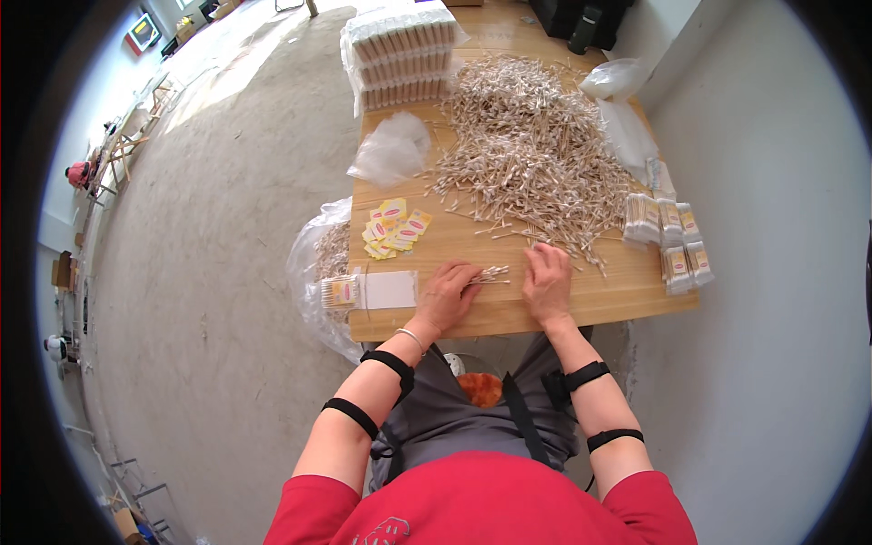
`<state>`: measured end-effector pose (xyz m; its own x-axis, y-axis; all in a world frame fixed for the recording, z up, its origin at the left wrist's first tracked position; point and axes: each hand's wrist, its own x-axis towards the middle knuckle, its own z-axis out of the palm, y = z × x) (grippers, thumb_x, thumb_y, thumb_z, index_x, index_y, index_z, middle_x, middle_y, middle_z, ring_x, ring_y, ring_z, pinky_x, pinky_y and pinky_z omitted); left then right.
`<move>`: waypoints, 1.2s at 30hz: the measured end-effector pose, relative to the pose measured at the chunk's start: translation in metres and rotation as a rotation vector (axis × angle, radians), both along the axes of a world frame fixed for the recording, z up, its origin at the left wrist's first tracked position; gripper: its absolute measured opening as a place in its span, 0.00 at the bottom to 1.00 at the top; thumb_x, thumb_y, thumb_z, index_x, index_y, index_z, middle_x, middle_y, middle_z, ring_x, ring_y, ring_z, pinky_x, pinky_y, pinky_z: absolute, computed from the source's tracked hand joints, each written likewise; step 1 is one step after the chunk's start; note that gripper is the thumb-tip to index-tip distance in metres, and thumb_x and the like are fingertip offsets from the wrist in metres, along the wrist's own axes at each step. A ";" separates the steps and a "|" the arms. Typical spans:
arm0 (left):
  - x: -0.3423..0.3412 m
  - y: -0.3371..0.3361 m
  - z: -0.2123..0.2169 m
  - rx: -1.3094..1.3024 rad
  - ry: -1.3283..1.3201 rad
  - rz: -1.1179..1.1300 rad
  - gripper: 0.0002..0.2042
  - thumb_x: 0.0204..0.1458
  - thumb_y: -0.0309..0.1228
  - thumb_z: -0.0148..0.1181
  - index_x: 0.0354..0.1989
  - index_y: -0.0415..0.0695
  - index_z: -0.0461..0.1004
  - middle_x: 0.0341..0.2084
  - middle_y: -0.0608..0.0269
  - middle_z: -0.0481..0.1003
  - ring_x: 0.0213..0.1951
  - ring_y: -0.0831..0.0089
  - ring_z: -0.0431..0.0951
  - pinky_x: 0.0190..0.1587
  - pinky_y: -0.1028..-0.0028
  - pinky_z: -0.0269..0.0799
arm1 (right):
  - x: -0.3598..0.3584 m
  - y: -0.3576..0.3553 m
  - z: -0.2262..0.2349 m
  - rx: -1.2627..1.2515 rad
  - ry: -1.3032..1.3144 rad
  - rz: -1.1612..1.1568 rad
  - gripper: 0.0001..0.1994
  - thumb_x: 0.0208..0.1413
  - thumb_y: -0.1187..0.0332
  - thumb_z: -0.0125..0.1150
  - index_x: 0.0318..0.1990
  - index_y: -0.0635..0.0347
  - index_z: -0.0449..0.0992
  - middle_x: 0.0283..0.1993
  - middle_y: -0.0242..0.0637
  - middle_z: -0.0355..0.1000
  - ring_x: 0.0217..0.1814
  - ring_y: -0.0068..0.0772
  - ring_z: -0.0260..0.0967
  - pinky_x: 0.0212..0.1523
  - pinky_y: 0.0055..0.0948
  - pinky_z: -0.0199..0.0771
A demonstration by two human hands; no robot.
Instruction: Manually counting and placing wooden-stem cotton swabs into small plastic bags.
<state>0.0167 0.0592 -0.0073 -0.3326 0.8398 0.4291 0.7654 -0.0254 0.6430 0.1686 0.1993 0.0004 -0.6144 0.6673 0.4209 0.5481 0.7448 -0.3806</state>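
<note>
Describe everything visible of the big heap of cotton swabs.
The heap of cotton swabs is a tangled mound of thin tan, wooden-looking sticks with white tips, pointing every way. It lies on the wooden table, thinning out at its near edge, close to the right hand; contact is unclear.

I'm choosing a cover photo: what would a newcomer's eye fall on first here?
Probably the big heap of cotton swabs sprawled across the wooden table. Nearer the person, the left hand holds a small bunch, with the right hand beside it. Yellow cards lie scattered left of the heap.
</note>
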 end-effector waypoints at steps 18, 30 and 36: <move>-0.006 -0.032 0.005 -0.077 0.030 0.275 0.18 0.46 0.26 0.61 0.47 0.39 0.71 0.44 0.49 0.71 0.50 0.52 0.69 0.53 0.61 0.65 | -0.021 -0.049 -0.012 -0.034 -0.327 0.310 0.41 0.51 0.48 0.57 0.66 0.66 0.50 0.71 0.48 0.45 0.74 0.46 0.39 0.71 0.43 0.39; -0.040 -0.070 0.007 -0.115 0.095 0.015 0.09 0.44 0.22 0.59 0.35 0.41 0.75 0.41 0.53 0.72 0.45 0.55 0.70 0.52 0.63 0.66 | -0.021 -0.051 -0.013 -0.046 -0.311 0.287 0.43 0.51 0.46 0.55 0.67 0.66 0.47 0.71 0.50 0.44 0.74 0.45 0.38 0.71 0.43 0.36; -0.010 -0.051 0.003 -0.185 0.074 0.032 0.05 0.42 0.24 0.63 0.28 0.42 0.74 0.46 0.54 0.69 0.49 0.53 0.66 0.55 0.61 0.62 | -0.022 -0.049 -0.017 -0.022 -0.328 0.273 0.36 0.56 0.52 0.49 0.65 0.69 0.51 0.71 0.51 0.45 0.74 0.47 0.38 0.71 0.43 0.37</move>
